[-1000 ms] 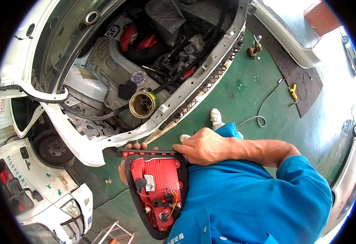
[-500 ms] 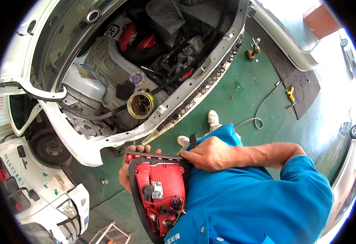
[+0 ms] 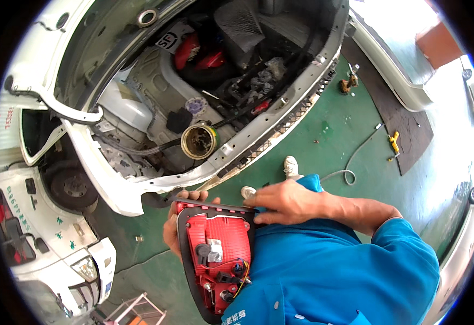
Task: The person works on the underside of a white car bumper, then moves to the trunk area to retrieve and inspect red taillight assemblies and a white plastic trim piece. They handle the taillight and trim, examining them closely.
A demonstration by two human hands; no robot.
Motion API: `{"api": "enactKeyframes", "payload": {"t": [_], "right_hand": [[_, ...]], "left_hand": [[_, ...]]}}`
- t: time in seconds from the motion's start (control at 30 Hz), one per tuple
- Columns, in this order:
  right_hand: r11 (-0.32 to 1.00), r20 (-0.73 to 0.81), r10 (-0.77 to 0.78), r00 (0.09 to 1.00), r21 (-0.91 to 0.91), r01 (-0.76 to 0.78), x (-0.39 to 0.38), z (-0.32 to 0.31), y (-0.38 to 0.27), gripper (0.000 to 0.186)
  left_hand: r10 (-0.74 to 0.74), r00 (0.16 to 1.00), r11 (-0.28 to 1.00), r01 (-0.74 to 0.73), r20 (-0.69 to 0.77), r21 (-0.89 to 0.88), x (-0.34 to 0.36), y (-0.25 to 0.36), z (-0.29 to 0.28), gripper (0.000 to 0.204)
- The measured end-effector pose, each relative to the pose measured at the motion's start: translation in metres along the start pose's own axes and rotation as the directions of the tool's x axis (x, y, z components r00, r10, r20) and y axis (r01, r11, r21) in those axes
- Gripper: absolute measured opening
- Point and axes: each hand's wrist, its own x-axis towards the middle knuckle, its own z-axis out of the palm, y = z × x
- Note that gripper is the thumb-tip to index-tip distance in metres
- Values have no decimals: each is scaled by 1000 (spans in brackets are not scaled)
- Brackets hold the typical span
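Note:
A red car tail light (image 3: 231, 235) rests against the front of my blue shirt, its back with bulb sockets and coloured wires facing up. A black foam gasket (image 3: 185, 276) runs round its edge. My left hand (image 3: 173, 230) grips the lamp's far left corner, fingers curled over the edge. At the far right corner, my right hand (image 3: 285, 203) has thumb and fingers closed on the gasket edge; the fingertips are partly hidden. A dark strip (image 3: 158, 200) sticks out left of my left hand.
Ahead is a white car's open, stripped rear (image 3: 134, 195), with an open metal can (image 3: 199, 142) on its sill. On the green floor lie a cordless drill (image 3: 348, 81), a yellow air gun (image 3: 393, 143) and a hose (image 3: 350, 170). A white truck (image 3: 47, 227) stands left.
The dark strip end that stood up above my right hand no longer shows. My right fingers have straightened somewhat along the lamp's edge. The whole view has shifted slightly.

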Motion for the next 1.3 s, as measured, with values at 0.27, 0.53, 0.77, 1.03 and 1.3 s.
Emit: {"api": "enactKeyframes", "payload": {"t": [0.27,0.53,0.77,1.03,1.3], "right_hand": [[932,-72,-115,991,337,133,85,-17,-3,49],[799,147,-215,966,595,87,128,-32,4,38],[802,155,-82,985,596,-27,131,-35,-3,33],[800,177,64,982,579,-156,132,-37,-12,30],[884,101,67,993,455,-106,132,-36,-12,28]], "left_hand": [[-76,996,974,66,36,217,5,2,27,62],[-110,992,968,92,64,235,6,5,30,67],[-45,990,978,16,136,209,4,-3,6,66],[-26,995,984,8,100,179,5,-9,5,65],[-182,983,949,170,20,267,19,4,15,64]]}}
